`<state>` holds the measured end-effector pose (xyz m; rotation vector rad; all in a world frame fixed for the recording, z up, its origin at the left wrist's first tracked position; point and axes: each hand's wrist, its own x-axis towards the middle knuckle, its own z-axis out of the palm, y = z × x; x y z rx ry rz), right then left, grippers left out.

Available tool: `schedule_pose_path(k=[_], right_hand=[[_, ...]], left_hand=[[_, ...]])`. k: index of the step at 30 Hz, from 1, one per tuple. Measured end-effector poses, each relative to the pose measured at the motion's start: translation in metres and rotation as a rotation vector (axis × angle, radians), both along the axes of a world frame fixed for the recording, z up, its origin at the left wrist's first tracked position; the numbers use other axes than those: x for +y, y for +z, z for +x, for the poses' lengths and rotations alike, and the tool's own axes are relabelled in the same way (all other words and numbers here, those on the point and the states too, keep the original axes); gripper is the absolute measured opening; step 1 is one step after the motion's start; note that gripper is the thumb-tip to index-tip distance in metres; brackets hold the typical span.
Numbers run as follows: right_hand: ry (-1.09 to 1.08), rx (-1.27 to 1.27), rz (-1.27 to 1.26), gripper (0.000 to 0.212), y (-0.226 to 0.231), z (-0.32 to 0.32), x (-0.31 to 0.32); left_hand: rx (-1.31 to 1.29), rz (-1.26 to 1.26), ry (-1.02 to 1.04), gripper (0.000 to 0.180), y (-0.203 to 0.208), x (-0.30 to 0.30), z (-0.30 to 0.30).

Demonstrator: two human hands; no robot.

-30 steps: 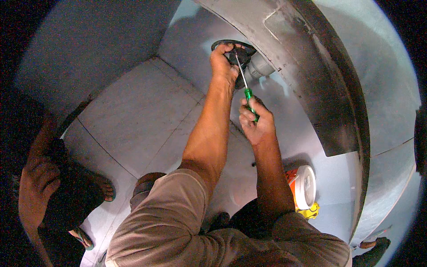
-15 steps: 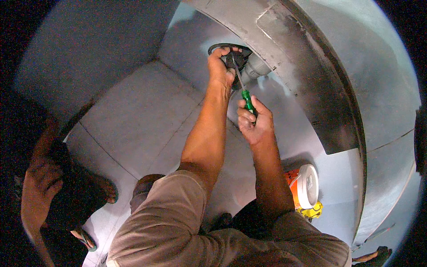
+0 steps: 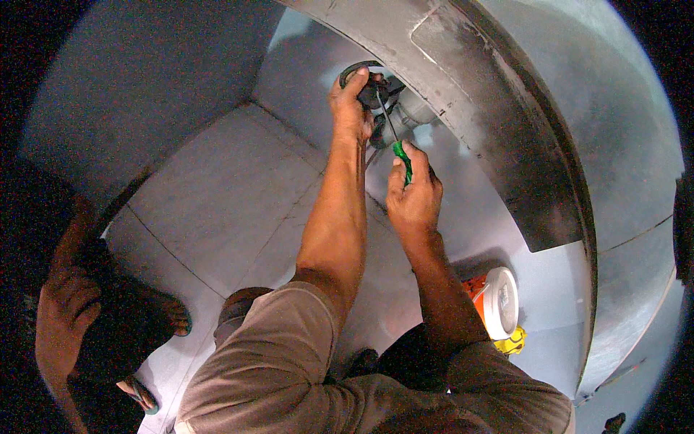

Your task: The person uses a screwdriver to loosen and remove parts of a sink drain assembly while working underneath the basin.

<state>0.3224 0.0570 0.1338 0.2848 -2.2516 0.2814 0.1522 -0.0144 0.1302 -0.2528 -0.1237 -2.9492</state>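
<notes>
My right hand (image 3: 417, 189) is closed around the green handle of a screwdriver (image 3: 387, 116). Its metal shaft points up and away, with the tip against a round black fitting (image 3: 374, 98). The fitting has a curved black rim and sits below the edge of a metal sheet. My left hand (image 3: 351, 105) grips the fitting from the left, thumb over its rim; several of its fingers are hidden behind. Just right of the fitting is a grey pipe (image 3: 412, 110).
A worn metal sheet (image 3: 499, 123) curves overhead on the right. On the tiled floor (image 3: 224, 181) stands an orange bucket with a white lid (image 3: 502, 302), a yellow item (image 3: 513, 341) beside it. Another person (image 3: 69, 311) crouches at the left. A dark wall (image 3: 152, 79) rises far left.
My right hand has turned over so its back shows, still around the screwdriver. My left hand and the black fitting have shifted and tilted slightly to the left.
</notes>
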Motion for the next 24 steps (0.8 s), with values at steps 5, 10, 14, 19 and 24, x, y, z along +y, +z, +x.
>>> schedule_pose_path(k=[5, 10, 14, 19, 24], right_hand=[[0.021, -0.012, 0.033, 0.031, 0.006, -0.009, -0.005], [0.398, -0.624, -1.592, 0.017, 0.019, 0.002, -0.010], [0.373, -0.547, -1.423, 0.016, 0.024, 0.010, -0.019], [0.178, -0.301, -0.546, 0.020, 0.021, 0.005, -0.008], [0.004, -0.061, 0.012, 0.024, 0.013, -0.002, 0.004]], left_hand=[[0.047, -0.043, -0.028, 0.022, -0.004, -0.007, -0.022], [0.035, 0.117, -0.132, 0.019, -0.002, -0.011, -0.014], [0.044, -0.040, -0.069, 0.016, 0.006, -0.023, -0.016], [-0.059, -0.011, -0.087, 0.018, 0.010, -0.014, -0.011], [-0.100, -0.152, -0.050, 0.020, 0.008, -0.014, 0.004]])
